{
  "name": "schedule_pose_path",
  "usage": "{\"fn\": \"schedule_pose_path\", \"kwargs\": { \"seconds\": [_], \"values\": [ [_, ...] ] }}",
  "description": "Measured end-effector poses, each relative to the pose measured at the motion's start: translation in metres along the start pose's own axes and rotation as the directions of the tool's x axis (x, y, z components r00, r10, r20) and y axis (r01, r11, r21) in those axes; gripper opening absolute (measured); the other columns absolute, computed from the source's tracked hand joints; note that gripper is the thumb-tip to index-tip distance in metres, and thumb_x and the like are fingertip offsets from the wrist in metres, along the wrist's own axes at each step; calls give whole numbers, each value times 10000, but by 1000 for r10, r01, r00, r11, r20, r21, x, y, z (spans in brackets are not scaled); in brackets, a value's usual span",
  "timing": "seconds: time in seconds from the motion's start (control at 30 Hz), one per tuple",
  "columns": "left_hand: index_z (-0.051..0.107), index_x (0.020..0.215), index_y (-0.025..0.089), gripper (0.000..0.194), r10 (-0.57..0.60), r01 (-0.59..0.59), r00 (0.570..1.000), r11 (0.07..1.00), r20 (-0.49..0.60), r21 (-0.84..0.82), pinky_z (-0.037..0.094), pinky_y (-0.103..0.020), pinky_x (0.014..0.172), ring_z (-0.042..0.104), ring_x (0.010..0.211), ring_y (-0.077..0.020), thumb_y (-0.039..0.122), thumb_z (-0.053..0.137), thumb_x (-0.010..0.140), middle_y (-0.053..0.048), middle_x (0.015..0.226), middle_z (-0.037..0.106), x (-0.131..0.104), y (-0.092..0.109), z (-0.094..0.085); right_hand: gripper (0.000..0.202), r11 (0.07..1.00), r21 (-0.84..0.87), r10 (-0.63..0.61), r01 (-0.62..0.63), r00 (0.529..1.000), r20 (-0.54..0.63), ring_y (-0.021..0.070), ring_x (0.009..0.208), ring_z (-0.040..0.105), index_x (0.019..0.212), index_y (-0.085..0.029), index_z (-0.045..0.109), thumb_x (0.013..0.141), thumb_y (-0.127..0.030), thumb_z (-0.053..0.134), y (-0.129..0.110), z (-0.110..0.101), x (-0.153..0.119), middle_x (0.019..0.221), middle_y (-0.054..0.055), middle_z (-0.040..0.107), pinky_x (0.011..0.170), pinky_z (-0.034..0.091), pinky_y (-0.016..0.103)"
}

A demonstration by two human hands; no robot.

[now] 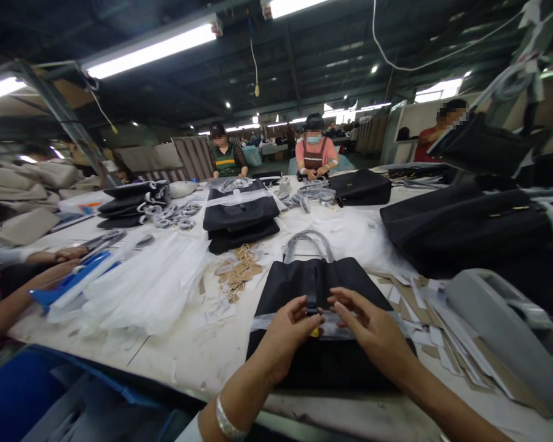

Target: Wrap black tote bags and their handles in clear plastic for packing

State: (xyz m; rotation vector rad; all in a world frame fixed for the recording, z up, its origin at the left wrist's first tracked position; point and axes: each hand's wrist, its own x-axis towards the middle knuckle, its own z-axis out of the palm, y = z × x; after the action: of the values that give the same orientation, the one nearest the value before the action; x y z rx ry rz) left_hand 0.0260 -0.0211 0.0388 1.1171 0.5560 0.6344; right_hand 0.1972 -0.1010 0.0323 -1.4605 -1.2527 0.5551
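A black handbag (327, 361) rests on the white table (179, 353) before the wearer; the left hand (283, 331) curls at its central strap (311, 288), thumb near the lower end, though whether it pinches cannot be told, while the right hand (371, 325) is loosely spread just beside it. The bag is probably light and pliable, best lifted by its wrapped handles (325, 243), its clear film band (262, 322) likely slippery. No brand or writing is legible, nor on the brown tags (242, 275).
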Motion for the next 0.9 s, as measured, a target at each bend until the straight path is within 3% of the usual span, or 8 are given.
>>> {"fn": "schedule_pose_path", "kwargs": {
  "seconds": [0.07, 0.17, 0.3, 0.4, 0.53, 0.67, 0.77, 0.9],
  "values": [
    [565, 1321, 142, 566, 83, -84, 996, 989, 17, 121, 493, -388, 1009, 629, 1150, -262, 197, 737, 785, -146, 1274, 646, -1, -5, 0, 404, 929, 238, 224, -285, 942, 250, 292, 987, 710, 1178, -211, 657, 934, -506, 528, -1, 3, 2, 1081, 133, 728, 751, 637, 425],
    [542, 1382, 189, 562, 237, -224, 971, 880, 22, 420, 413, -436, 1113, 578, 1239, -262, 145, 637, 829, -112, 1367, 597, -9, -6, 1, 418, 796, 356, 241, -490, 795, 557, 264, 1024, 691, 1219, -227, 649, 922, -511, 570, -7, 8, 5, 1165, 121, 696, 816, 612, 400],
    [695, 1211, 269, 407, 361, -406, 903, 544, 232, 734, 427, -372, 1099, 584, 1225, -225, 115, 588, 849, -38, 1310, 644, -23, 16, -6, 485, 796, 324, 233, -511, 753, 615, 208, 973, 650, 1255, -240, 635, 820, -422, 748, -11, 10, 6, 1115, 76, 687, 740, 581, 277],
    [732, 1136, 278, 281, 365, -411, 897, 477, 251, 777, 500, -298, 987, 655, 1102, -194, 226, 625, 881, -21, 1198, 708, -13, 44, -32, 420, 806, 308, 247, -505, 761, 600, 144, 781, 598, 1141, -191, 693, 803, -430, 765, -1, 11, 9, 964, 58, 688, 595, 506, 202],
    [729, 1114, 238, 245, 433, -133, 899, 393, -56, 910, 543, -264, 850, 711, 890, -165, 247, 595, 909, -20, 988, 767, 47, 75, -94, 340, 735, 396, 325, -550, 799, 506, 84, 631, 536, 982, -189, 715, 782, -455, 784, 24, 16, 10, 872, 32, 690, 568, 449, 189],
    [712, 1072, 157, 202, 415, 26, 892, 354, -181, 935, 520, -319, 921, 684, 979, -193, 175, 598, 906, -83, 1045, 739, 127, 82, -147, 370, 607, 531, 404, -592, 804, 435, 120, 709, 604, 911, -202, 709, 681, -448, 863, 42, 24, 3, 816, 28, 693, 633, 467, 209],
    [654, 1109, 149, 227, 350, 112, 909, 319, -227, 941, 529, -412, 918, 649, 1020, -210, 286, 610, 933, -91, 1127, 675, 172, 69, -162, 378, 585, 571, 414, -576, 817, 401, 125, 709, 618, 848, -205, 698, 639, -459, 884, 46, 28, -1, 758, 17, 686, 667, 470, 217],
    [589, 1211, 160, 330, 258, 177, 932, 287, -254, 941, 539, -444, 896, 619, 1056, -227, 348, 602, 939, -100, 1229, 603, 205, 44, -162, 421, 601, 558, 404, -572, 820, 405, 157, 694, 625, 809, -200, 682, 603, -507, 884, 49, 31, -1, 723, 24, 674, 690, 481, 269]
  ]
}}
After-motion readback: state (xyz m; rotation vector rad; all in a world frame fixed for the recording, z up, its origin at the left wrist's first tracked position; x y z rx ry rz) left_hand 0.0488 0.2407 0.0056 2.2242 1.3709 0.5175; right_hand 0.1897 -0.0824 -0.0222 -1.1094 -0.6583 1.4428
